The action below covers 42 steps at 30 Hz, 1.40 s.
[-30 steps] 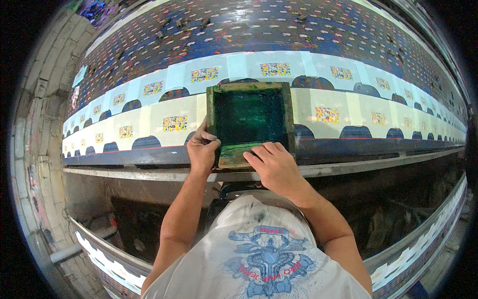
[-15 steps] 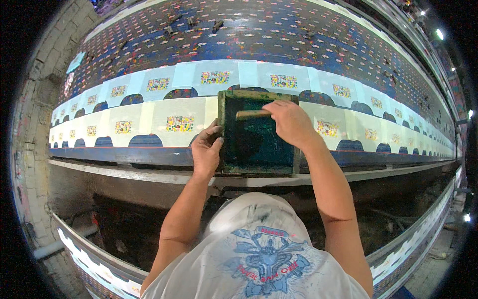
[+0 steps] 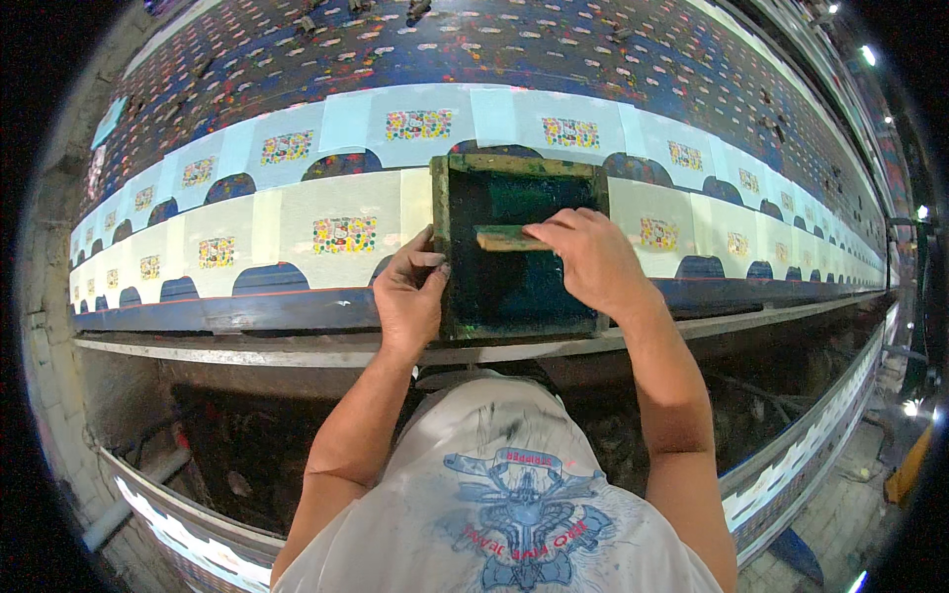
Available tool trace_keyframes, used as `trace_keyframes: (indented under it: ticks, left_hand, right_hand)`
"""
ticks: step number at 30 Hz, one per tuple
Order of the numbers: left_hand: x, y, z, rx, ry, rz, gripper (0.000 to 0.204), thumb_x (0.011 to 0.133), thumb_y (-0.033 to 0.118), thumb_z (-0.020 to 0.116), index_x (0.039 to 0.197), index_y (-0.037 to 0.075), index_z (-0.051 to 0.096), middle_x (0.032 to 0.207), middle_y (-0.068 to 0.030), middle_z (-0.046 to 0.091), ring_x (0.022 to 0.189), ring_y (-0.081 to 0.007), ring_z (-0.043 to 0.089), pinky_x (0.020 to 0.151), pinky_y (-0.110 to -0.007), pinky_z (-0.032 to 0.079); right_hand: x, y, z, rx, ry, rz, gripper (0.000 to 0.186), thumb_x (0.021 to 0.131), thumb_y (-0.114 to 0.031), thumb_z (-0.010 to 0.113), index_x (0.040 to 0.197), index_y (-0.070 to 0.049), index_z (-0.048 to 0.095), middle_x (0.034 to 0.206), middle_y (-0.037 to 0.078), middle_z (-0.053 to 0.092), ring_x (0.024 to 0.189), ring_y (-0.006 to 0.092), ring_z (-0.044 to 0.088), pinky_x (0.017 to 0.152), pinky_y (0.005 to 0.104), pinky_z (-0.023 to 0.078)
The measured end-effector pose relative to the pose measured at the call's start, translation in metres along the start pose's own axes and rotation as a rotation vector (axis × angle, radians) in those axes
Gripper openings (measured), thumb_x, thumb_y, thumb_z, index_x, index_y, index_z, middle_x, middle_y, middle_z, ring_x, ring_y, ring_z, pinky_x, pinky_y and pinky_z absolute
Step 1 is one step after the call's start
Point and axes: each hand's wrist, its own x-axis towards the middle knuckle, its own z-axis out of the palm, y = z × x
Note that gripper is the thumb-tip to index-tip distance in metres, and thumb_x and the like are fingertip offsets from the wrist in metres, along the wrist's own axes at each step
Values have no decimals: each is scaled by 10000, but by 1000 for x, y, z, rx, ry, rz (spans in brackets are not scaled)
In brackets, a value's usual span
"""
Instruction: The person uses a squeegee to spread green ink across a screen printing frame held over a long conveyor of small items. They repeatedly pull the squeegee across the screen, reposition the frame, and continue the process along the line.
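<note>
A dark wooden screen-printing frame lies over the near row of pale fabric pieces, right in front of me. My left hand is closed at its left bar, fingers curled against the wood. Inside the frame, my right hand grips a wooden-handled squeegee by its right part. The squeegee lies crosswise at about mid-height over the dark green, wet-looking mesh. Its lower edge is hard to make out against the mesh. The fabric beneath the frame is hidden.
Cream fabric pieces with colourful prints run along the table's near side, with light blue ones behind. Dark clamp-like lumps sit farther back. A metal rail edges the table before me. Another printed table stands below.
My right hand has drawn the squeegee toward me, from near the frame's top to about its middle. My left hand stays at the left bar. The whole view has shifted slightly.
</note>
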Motion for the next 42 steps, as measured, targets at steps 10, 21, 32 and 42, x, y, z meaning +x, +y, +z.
trace_keyframes:
  ticks: [10,21,32,42]
  left_hand:
    - [-1,-1,10,18,1,93,238,995,-158,706,1202,-42,724,1698,-289,547,1549,-309,570,1259,-414,462]
    - [-7,1,14,407,-7,298,463,813,-118,720,1243,43,778,1707,-251,553,1495,-343,590,1226,-415,468]
    - [-22,9,93,192,-15,316,315,829,-184,685,1039,46,730,1738,-273,510,1457,-237,609,1087,-311,505]
    - [-46,-51,245,107,-34,227,280,821,-160,696,1007,42,748,1756,-285,484,1640,-359,465,1329,-441,335]
  right_hand:
    - [-59,-49,7,36,10,-5,486,858,-18,721,1332,-99,793,1190,115,752,1050,370,688,933,502,550]
    - [-96,-36,33,227,453,193,388,807,-55,938,1175,-120,835,1400,137,723,1406,424,616,1180,561,497]
    - [-165,39,29,625,584,292,352,785,9,952,1103,-83,834,1493,196,663,1481,392,595,1335,584,371]
    - [-255,160,-15,585,618,348,347,762,-30,965,1077,-107,842,1535,166,673,1519,435,557,1325,589,391]
